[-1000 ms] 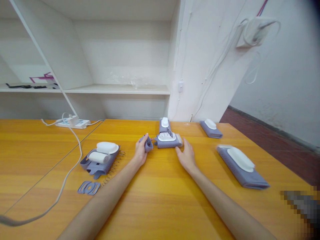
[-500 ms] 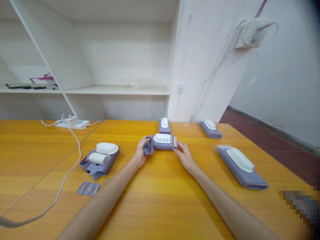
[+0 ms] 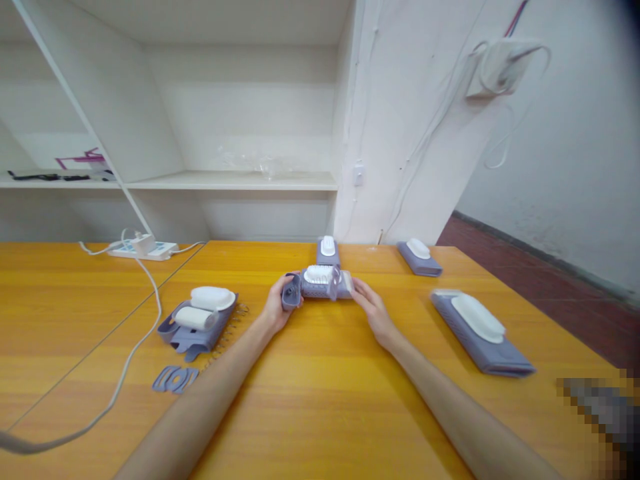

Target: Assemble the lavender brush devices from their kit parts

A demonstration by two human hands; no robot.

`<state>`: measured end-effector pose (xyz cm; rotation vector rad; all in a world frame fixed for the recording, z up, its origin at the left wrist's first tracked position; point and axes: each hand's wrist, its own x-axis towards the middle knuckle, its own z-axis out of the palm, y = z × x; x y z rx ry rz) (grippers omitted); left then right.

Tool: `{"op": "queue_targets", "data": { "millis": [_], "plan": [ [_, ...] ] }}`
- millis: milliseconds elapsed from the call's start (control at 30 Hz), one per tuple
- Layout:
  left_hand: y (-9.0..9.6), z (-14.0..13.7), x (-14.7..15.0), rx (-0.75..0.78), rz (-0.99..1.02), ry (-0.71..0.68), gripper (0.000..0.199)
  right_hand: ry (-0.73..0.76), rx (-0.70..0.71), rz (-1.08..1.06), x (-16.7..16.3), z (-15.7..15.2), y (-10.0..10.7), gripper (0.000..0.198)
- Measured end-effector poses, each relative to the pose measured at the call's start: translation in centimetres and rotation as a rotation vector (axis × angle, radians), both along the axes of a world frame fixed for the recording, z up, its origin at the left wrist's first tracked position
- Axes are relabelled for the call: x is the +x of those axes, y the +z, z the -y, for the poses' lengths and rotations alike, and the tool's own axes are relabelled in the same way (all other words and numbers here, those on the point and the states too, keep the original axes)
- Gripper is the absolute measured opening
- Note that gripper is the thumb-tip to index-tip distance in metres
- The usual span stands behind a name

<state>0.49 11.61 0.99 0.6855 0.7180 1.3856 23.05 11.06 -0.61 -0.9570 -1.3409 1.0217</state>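
Near the table's middle, my left hand (image 3: 280, 308) is closed around a small hollow grey-purple plastic cup (image 3: 291, 292), its open end facing me. Just right of that lies a grey-purple plastic holder (image 3: 313, 291) with a white ribbed oval piece (image 3: 316, 274) on top. A thin grey-purple strip (image 3: 333, 283) stands up across the holder's right part. My right hand (image 3: 374, 312) has its fingertips at the holder's right end, where a pale edge shows; the thumb is mostly hidden.
Similar holders with white ovals lie behind (image 3: 328, 248), at back right (image 3: 420, 259) and at right (image 3: 480, 333). At left are an opened holder (image 3: 200, 323), flat cut-out pieces (image 3: 175, 379) and a coiled strand (image 3: 233, 323). A white cable (image 3: 131, 360) runs from a power strip (image 3: 163, 251).
The thin grey-purple strip now stands up over the holder's right part. My left hand and cup have shifted slightly left. My right fingers look straighter at the holder's end.
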Motion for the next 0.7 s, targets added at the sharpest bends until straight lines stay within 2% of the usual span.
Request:
{"op": "queue_targets", "data": {
  "millis": [67, 200, 333, 533, 700],
  "plan": [
    [0.0, -0.1, -0.2, -0.004, 0.042, -0.014, 0.032, -0.001, -0.05, -0.131, -0.1, 0.3, 0.1, 0.039],
    [0.0, 0.0, -0.2, -0.02, 0.072, -0.077, 0.033, 0.124, -0.191, -0.362, -1.3, 1.2, 0.3, 0.032],
    [0.1, 0.1, 0.0, 0.003, 0.025, -0.116, 0.031, 0.07, -0.297, -0.528, -2.2, 1.3, 0.5, 0.029],
    [-0.1, 0.2, -0.2, 0.0, -0.042, -0.172, 0.037, -0.127, -0.3, -0.623, -2.0, 0.7, 0.4, 0.028],
    [-0.2, 0.2, -0.2, 0.025, -0.043, -0.177, 0.036, -0.065, -0.323, -0.578, -1.8, 0.7, 0.7, 0.032]
  ]
}}
